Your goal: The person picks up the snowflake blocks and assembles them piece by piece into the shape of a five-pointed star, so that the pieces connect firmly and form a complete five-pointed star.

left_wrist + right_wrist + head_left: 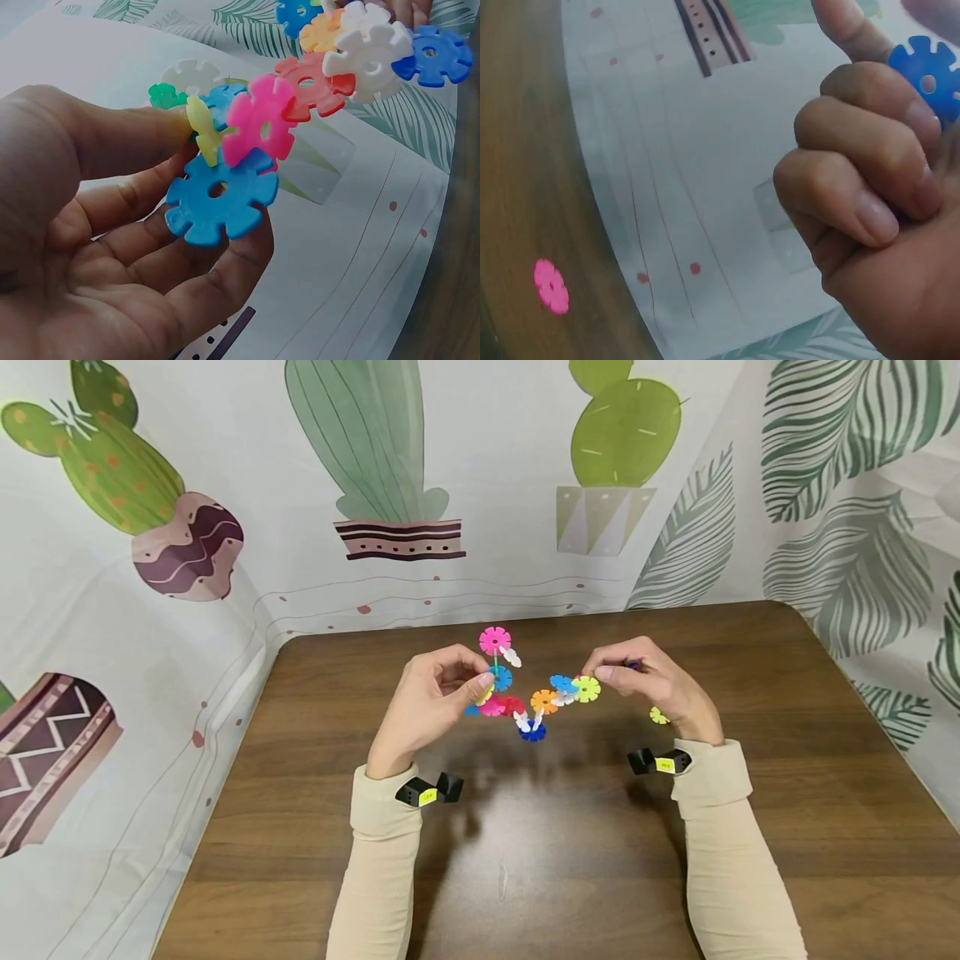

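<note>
A chain of colourful notched interlocking discs (pixel 544 702) spans the gap between both hands, sagging at a dark blue disc (pixel 532 731). My left hand (pixel 438 702) pinches its left part at a yellow disc (pixel 201 129) between thumb and fingers. Beside that grip are a light blue disc (pixel 221 199) and a pink disc (pixel 259 124). The right hand (pixel 652 681) has its thumb and index fingertips right at the lime disc (pixel 587 689) on the chain's right end. Its curled fingers hold a separate blue disc (pixel 928 79) against the palm.
A brown wooden table (pixel 540 860) lies beneath both hands. Another lime disc (pixel 658 716) shows beside the right wrist. In the right wrist view a loose pink disc (pixel 551 286) lies on the table. A printed curtain (pixel 510 460) hangs along the table's far edge.
</note>
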Motion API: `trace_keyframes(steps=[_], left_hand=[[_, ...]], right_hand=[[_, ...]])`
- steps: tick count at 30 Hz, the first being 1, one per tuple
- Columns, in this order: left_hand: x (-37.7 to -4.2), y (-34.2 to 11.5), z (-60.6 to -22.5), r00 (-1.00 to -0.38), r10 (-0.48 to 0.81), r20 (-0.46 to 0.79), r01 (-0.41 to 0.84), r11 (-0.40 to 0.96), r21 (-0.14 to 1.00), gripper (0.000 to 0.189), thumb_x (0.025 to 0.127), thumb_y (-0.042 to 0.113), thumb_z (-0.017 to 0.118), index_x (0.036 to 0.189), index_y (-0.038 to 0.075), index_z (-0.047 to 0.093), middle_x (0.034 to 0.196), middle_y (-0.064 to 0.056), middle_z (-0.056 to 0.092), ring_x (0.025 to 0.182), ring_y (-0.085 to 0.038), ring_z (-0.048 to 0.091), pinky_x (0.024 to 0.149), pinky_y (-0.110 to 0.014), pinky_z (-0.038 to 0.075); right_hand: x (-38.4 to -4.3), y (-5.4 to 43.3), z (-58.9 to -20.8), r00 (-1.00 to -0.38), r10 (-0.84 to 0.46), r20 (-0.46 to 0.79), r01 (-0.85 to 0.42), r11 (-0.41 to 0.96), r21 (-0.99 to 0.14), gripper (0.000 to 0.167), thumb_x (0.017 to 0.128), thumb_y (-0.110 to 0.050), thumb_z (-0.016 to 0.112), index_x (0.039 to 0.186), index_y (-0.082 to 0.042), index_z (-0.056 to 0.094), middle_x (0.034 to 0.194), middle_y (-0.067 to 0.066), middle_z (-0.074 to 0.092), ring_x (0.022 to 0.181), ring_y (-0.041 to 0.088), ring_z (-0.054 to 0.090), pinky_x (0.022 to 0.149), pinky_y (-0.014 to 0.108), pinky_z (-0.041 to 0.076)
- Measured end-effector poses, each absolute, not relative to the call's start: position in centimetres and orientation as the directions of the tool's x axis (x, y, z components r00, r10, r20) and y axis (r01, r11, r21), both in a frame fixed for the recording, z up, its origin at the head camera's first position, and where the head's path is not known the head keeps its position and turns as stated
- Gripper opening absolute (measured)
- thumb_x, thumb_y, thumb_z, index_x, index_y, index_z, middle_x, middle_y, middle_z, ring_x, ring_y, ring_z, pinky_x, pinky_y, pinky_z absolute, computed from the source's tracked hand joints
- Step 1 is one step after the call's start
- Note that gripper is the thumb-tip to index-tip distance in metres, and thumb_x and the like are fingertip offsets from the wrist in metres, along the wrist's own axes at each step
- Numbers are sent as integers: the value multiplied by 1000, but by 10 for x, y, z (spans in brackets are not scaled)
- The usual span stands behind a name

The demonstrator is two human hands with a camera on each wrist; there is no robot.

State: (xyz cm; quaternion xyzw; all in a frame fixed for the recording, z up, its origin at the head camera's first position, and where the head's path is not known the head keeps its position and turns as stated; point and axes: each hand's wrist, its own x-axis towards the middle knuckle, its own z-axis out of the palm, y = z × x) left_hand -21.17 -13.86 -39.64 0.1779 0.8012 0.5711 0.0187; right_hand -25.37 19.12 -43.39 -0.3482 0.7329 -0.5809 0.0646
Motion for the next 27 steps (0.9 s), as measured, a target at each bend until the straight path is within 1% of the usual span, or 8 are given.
trace_keyframes(steps=[3,4,7,10,14,20,24,27], left_hand=[[-211,-139,-396,-940,297,169,257,289,922,4,101,14,76,100,10,74,94,-8,78,80,-16,71,76,-25,63],[-211,-139,-395,-940,296,168,255,289,923,5,101,14,76,100,10,74,94,-9,78,80,-16,71,76,-25,63],[-211,-139,-395,-941,293,167,253,286,924,5,101,14,76,101,9,74,95,-10,78,80,-16,72,76,-25,63],[-211,-139,-396,-942,292,168,253,283,925,5,101,14,76,100,9,74,94,-9,78,80,-15,72,76,-25,63],[-212,-139,-397,-938,306,166,258,292,921,5,100,14,76,101,10,74,93,-8,77,78,-18,72,75,-25,63],[-213,-140,-398,-937,319,142,250,328,911,7,101,22,76,105,16,76,97,-4,77,85,-26,72,78,-26,59],[-213,-140,-399,-945,302,123,227,338,913,14,101,27,77,111,17,77,102,-2,79,92,-24,75,87,-27,60],[-213,-139,-401,-950,289,116,217,350,911,18,100,27,78,116,18,76,103,-3,78,93,-21,74,89,-29,60]], right_hand=[[-252,190,-432,-753,-579,312,-460,124,-879,27,98,-7,56,89,-16,80,72,0,60,65,20,48,59,34,40],[-252,189,-432,-756,-577,310,-459,129,-879,27,98,-8,56,87,-17,80,72,-1,61,66,20,49,60,34,41],[-251,188,-431,-749,-579,323,-467,116,-877,26,97,-4,58,85,-16,77,68,-1,54,61,19,44,55,34,36],[-249,188,-431,-743,-580,333,-479,113,-871,24,96,2,63,83,-13,76,64,-2,50,56,15,39,49,33,30],[-247,186,-428,-755,-566,331,-488,147,-861,18,94,4,71,83,-10,77,67,-3,60,56,13,43,47,31,32],[-246,188,-426,-766,-549,334,-497,177,-850,16,94,1,73,85,-10,80,73,-3,68,59,14,49,48,31,36],[-246,190,-426,-759,-560,332,-495,165,-853,21,94,3,73,86,-15,81,75,-2,70,60,15,51,49,32,37],[-248,191,-427,-743,-579,334,-500,150,-853,25,93,5,73,88,-18,82,77,-1,72,62,15,53,49,32,39]])
